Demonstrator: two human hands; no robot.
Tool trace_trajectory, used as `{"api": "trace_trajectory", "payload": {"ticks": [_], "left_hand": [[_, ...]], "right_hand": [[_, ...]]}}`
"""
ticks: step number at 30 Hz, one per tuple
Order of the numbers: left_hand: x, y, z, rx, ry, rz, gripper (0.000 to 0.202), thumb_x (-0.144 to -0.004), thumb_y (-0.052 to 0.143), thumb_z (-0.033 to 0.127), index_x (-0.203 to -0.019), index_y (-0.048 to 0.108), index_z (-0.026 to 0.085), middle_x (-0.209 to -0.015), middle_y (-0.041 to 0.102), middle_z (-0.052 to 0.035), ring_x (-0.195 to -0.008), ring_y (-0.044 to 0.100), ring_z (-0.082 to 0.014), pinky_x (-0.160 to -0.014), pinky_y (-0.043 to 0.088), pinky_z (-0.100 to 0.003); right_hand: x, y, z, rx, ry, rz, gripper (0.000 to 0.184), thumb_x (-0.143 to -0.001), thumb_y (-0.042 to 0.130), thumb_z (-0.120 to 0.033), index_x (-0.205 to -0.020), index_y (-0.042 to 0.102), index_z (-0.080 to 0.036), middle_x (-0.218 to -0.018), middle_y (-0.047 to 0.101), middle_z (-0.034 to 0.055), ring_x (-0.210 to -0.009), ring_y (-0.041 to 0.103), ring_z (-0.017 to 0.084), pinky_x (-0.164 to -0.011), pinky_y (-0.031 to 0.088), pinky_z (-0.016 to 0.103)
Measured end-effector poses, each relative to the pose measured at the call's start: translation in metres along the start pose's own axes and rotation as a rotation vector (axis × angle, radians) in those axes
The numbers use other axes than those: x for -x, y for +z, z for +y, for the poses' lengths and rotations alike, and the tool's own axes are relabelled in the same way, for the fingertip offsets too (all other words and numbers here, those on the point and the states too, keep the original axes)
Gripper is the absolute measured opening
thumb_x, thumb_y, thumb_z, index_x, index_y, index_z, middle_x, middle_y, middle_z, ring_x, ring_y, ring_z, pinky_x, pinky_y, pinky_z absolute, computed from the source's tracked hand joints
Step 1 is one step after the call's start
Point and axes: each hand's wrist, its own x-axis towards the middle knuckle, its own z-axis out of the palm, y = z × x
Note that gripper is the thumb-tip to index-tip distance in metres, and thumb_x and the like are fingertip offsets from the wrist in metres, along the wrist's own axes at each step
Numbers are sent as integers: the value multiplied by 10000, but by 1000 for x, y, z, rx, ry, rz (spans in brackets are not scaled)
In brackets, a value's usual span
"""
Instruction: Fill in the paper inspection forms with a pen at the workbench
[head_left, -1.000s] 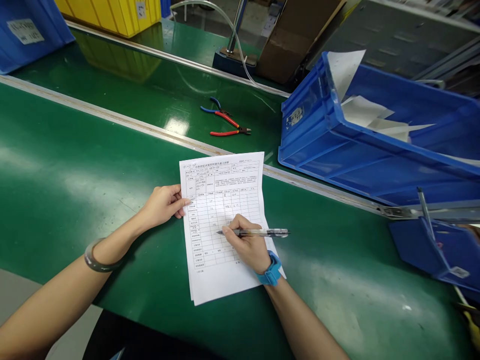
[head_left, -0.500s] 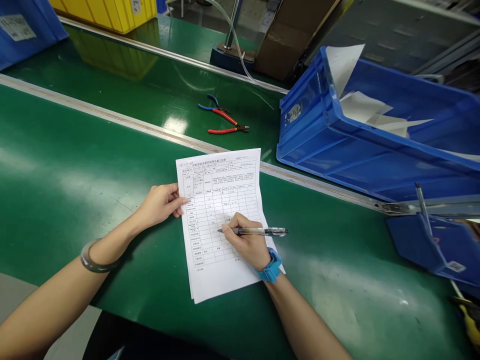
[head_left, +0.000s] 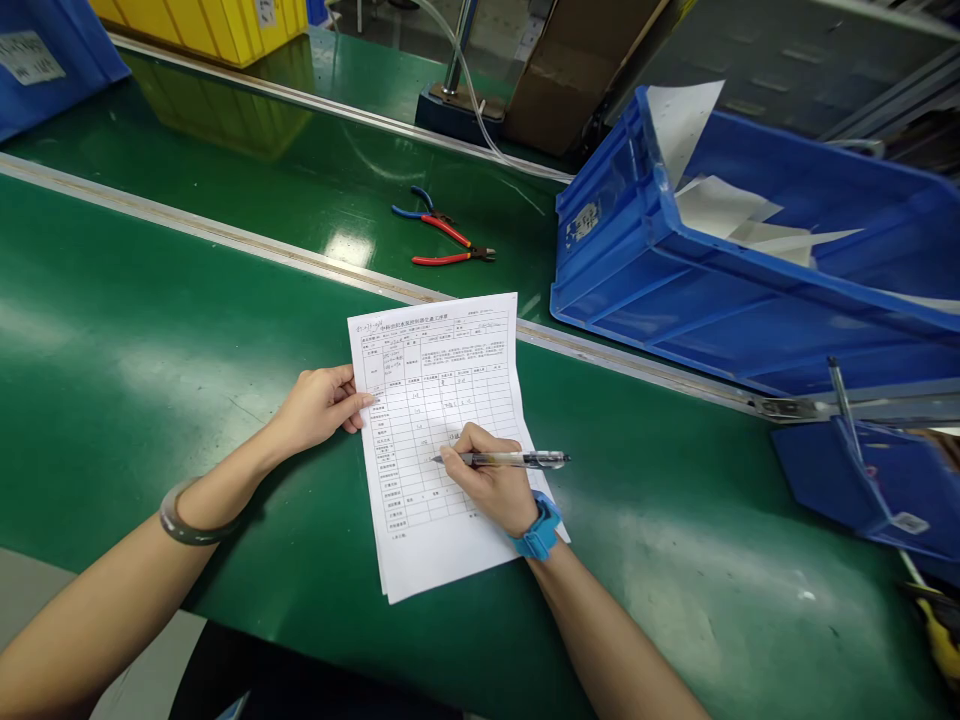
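A printed form point(head_left: 439, 390) with a ruled table lies on the green belt point(head_left: 150, 340) in front of me. My right hand point(head_left: 487, 485) is closed around a clear pen point(head_left: 502, 459), its tip resting on a middle row of the table. A blue watch sits on that wrist. My left hand point(head_left: 319, 408) presses on the sheet's left edge, fingers curled, thumb on the paper. A grey bangle circles my left wrist.
Red-handled and blue-handled pliers point(head_left: 442, 238) lie on the far belt. A large blue crate point(head_left: 750, 260) holding white papers stands at the right. A smaller blue bin point(head_left: 862, 480) sits lower right. A yellow crate point(head_left: 217, 25) and a cardboard box point(head_left: 577, 70) stand at the back.
The hands and pen stay in nearly the same place on the form; the view has shifted slightly, moving everything a little up and left.
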Motion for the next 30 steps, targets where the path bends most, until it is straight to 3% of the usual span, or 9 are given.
{"api": "trace_trajectory", "payload": {"ticks": [8,13,17,30], "left_hand": [[0,-1,-2,-5,11,-7,180,-871,624,306,-956,670,154,-654,727,-13,-554,688,-134,-563,577,-218],[1,-2,-2,-21,3,-6,196,-870,621,305,-990,672,159,-674,735,-15,-573,695,-134,-579,584,-218],[1,-2,-4,-31,-5,-8,197,-872,617,319,-981,670,163,-658,729,-10,-566,691,-133,-580,585,-220],[1,-3,-9,-21,3,7,237,-860,635,367,-994,658,172,-648,714,-1,-553,684,-143,-576,589,-245]], "right_hand": [[-4,-12,-2,-139,115,98,336,-890,587,-323,-636,388,-231,-526,376,-47,-492,334,117,-491,300,277],[-2,-24,1,-13,40,181,336,-875,585,-290,-615,384,-223,-540,343,-53,-495,321,110,-497,282,273],[-2,-28,6,38,-11,150,341,-872,577,-280,-608,369,-220,-535,325,-58,-487,303,103,-484,263,263],[-4,-25,8,14,18,73,326,-864,593,-297,-620,389,-225,-513,352,-57,-472,311,106,-467,245,264]]}}
